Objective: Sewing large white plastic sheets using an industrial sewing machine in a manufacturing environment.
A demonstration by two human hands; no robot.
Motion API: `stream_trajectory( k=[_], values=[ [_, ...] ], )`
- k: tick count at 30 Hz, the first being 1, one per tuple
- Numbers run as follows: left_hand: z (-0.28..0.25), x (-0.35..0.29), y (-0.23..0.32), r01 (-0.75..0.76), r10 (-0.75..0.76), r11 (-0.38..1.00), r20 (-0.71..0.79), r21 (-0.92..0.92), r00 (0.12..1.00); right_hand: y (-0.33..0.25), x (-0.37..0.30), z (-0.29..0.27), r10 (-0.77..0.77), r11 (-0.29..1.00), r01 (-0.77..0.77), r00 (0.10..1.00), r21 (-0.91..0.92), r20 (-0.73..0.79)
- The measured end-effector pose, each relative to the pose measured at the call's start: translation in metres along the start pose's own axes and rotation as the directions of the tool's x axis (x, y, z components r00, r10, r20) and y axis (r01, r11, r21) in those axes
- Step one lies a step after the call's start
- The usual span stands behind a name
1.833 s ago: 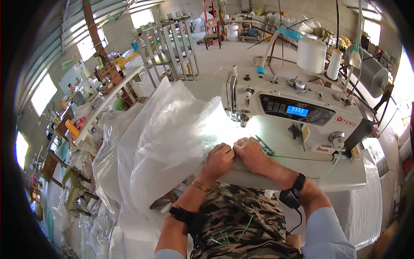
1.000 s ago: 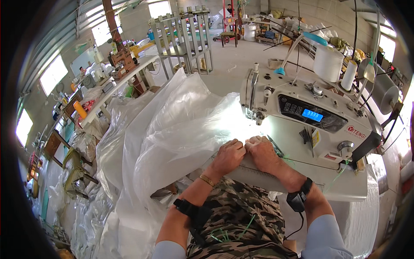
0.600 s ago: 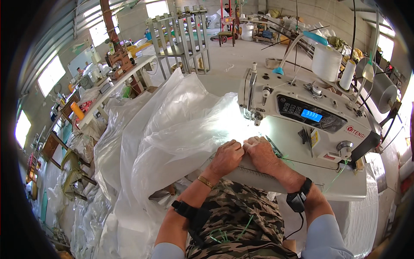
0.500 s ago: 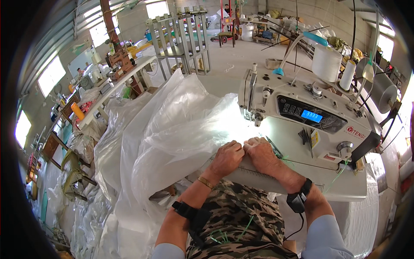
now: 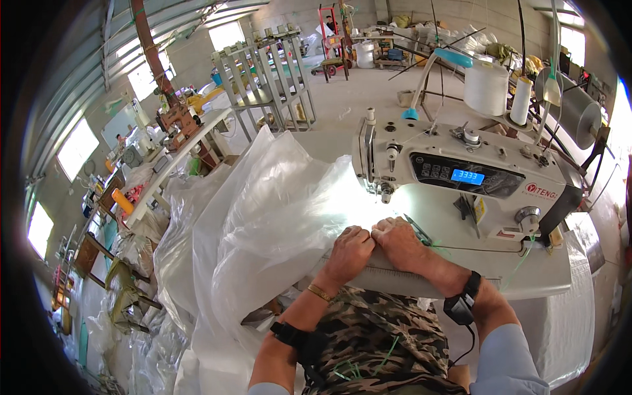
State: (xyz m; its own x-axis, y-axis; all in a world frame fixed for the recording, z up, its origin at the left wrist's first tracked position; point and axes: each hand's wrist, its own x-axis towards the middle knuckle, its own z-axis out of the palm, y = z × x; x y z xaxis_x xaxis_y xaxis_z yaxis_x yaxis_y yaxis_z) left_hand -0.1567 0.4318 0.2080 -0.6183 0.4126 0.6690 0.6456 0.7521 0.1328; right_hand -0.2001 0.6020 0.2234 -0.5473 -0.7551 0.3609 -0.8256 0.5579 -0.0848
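Note:
A large sheet of translucent white plastic (image 5: 253, 227) spreads in loose folds from the left up to the lit needle area of a white sewing machine (image 5: 500, 158). Just in front of the needle, my left hand (image 5: 351, 253) has its fingers curled closed at the sheet's near edge. Beside it, almost touching, my right hand (image 5: 401, 245) is closed with fingertips pressed down on the same edge. Strong glare and the knuckles hide the exact grip. Dark thread snips (image 5: 419, 230) lie on the machine table just right of my right hand.
A ruler strip (image 5: 388, 271) runs along the table's near edge. White thread cones (image 5: 486, 89) stand behind the machine, and green thread (image 5: 520, 263) hangs at its right end. More plastic sheeting (image 5: 151, 345) heaps down at the left. A grey metal rack (image 5: 263, 82) stands beyond the table.
The whole view has shifted slightly, so the machine sits a little further left in it. Both hands remain together before the needle, with hardly any change in their closed fingers.

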Motion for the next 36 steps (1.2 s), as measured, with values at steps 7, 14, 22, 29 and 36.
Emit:
stream_trajectory(
  k=[7,14,22,29,36],
  values=[
    [0.003,0.001,-0.003,0.020,-0.020,1.000,0.017,-0.006,1.000,0.003,-0.001,0.000,-0.024,0.999,0.023,1.000,-0.042,-0.014],
    [0.005,0.000,-0.009,0.005,-0.005,1.000,-0.007,-0.020,1.000,0.007,0.004,0.003,-0.057,0.998,0.058,0.997,0.014,-0.051],
    [0.001,-0.003,-0.002,0.027,-0.027,1.000,-0.015,-0.003,1.000,0.001,-0.002,0.001,-0.040,0.999,0.039,0.998,-0.024,-0.042],
    [-0.002,0.001,-0.001,0.038,-0.039,0.998,-0.020,-0.045,0.999,0.002,0.002,0.000,0.008,1.000,-0.007,0.999,-0.027,0.044],
    [0.002,-0.005,0.000,0.028,-0.029,0.999,-0.024,-0.028,0.999,0.001,-0.007,0.005,-0.062,0.998,0.059,0.991,-0.032,-0.121]
  ],
)
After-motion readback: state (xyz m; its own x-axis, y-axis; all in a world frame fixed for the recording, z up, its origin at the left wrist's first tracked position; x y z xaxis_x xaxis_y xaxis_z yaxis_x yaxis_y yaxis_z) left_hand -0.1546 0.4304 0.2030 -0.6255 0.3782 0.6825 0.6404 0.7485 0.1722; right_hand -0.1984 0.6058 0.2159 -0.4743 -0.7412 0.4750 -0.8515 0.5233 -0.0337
